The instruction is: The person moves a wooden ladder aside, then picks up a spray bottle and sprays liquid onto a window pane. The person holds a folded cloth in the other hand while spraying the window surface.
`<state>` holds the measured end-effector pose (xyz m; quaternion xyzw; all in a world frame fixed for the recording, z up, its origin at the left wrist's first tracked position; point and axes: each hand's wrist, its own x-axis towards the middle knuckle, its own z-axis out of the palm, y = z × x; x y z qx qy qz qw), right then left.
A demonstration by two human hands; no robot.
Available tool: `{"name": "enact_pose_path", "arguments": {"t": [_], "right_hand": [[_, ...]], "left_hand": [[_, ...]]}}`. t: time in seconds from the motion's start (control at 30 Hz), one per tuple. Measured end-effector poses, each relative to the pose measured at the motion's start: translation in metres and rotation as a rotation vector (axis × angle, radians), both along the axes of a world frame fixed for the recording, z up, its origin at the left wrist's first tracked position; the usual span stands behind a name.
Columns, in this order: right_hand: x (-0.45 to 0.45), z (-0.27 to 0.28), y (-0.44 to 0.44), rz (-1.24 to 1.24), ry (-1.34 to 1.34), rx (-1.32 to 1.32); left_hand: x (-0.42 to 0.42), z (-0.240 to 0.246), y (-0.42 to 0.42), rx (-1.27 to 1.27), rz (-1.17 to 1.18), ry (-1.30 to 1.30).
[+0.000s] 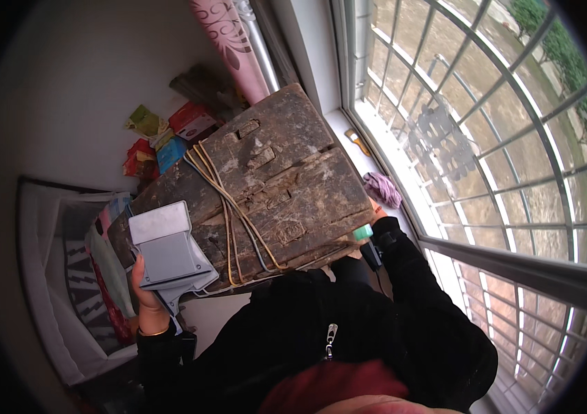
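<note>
My left hand [146, 297] grips the near left side of a grey plastic device housing [169, 253], which has a pale flat panel at its top and rests at the left end of a worn wooden table [293, 171]. Several yellow, brown and grey wires [227, 199] lie crossed over the boards to the right of the housing. My right hand [378, 211] is mostly hidden past the table's right edge, close to a pink and white cloth [382, 190]; its fingers and anything in them cannot be made out. A green-capped object [362, 232] shows just below that edge.
A paintbrush [357, 143] lies on the windowsill, beside the barred window. Coloured packets and a red box [191, 120] stand behind the table's far left edge. A pink patterned roll [234, 52] leans at the far corner. A white-framed mesh container [50, 279] is at left.
</note>
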<state>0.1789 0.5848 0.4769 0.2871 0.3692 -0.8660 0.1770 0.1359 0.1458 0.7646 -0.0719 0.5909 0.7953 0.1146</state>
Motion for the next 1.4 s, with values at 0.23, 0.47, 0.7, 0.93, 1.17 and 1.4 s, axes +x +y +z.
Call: {"name": "enact_pose_path", "arguments": {"t": [0.23,0.47,0.7,0.93,1.17,1.4], "right_hand": [[0.015,0.024,0.009,-0.262,0.119,0.164],[0.062,0.124,0.086,-0.263,0.511,0.391],[0.069,0.244,0.099,-0.401,0.672,0.782],[0.04,0.327,0.093,-0.371,0.865,0.973],[0.061,0.404,0.079,-0.298,0.778,1.056],[0.137,0.453,0.061,-0.645,0.6,1.123]], "left_hand": [[-0.019,0.013,0.016,0.034,-0.241,-0.128],[-0.035,0.021,0.03,0.152,-0.394,-0.261],[-0.041,0.035,0.036,0.193,-0.494,-0.319],[-0.09,0.074,0.074,0.233,-0.661,-0.112],[-0.162,0.097,0.159,0.406,-0.773,0.09],[-0.196,0.006,0.207,0.028,-1.169,0.05]]}}
